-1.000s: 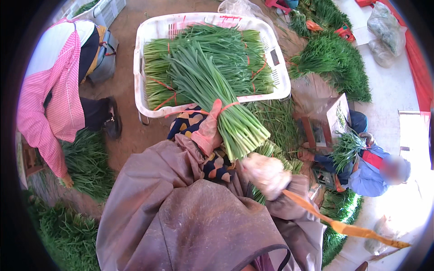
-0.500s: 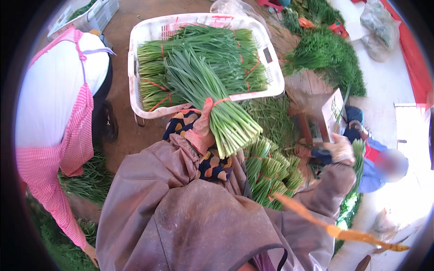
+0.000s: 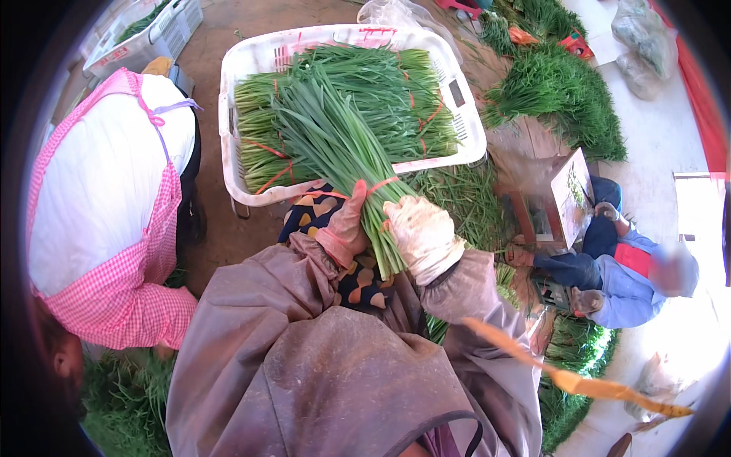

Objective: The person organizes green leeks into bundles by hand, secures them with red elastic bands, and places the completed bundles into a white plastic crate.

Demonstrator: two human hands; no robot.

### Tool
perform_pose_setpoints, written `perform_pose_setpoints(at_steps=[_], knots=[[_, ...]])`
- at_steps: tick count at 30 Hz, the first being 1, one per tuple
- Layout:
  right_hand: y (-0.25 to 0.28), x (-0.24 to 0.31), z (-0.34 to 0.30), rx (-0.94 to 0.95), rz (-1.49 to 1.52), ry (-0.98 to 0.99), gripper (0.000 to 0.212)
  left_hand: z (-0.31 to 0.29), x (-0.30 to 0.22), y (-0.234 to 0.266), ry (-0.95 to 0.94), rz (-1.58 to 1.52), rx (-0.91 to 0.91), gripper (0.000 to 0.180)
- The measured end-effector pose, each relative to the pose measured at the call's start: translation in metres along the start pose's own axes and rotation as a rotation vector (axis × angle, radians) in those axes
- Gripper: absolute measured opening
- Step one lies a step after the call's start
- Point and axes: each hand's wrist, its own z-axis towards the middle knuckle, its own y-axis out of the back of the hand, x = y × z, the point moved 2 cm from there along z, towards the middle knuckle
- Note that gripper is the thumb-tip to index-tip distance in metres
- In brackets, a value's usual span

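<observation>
My left hand [image 3: 348, 228], in a stained pinkish glove, is closed around the stem half of a bundle of garlic chives [image 3: 335, 133]. Red tape circles the stems just above its fingers. From the right, my right hand [image 3: 425, 236], in a dirty pale glove, wraps over the pale stems near their cut ends. A bit of red shows by its fingertips; I cannot make out whether this is a second tie. The bundle's leafy end reaches over a white plastic crate [image 3: 466, 126], where several taped chive bundles [image 3: 430, 103] lie packed together.
At left, a co-worker in a pink checked apron [image 3: 122, 312] bends over loose chives [image 3: 129, 396]. Another person in blue [image 3: 620, 286] sits at right by a box [image 3: 567, 194]. Heaped greens [image 3: 567, 99] lie beyond. An orange strap [image 3: 579, 385] hangs at lower right.
My right hand has come in from the right onto the stems. My left hand keeps its hold, slightly lower. The co-worker at left has bent down further.
</observation>
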Motion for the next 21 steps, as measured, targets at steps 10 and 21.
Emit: perform_pose_setpoints(at_steps=[10,21], knots=[[0.075,-0.018,-0.043,-0.246,0.854,0.028,0.060,-0.024,-0.030,-0.045,0.008,0.012,0.117,0.096],[0.020,-0.005,-0.044,-0.002,2.133,-0.382,0.105,-0.003,-0.062,-0.044,-0.028,0.562,0.237,0.100]])
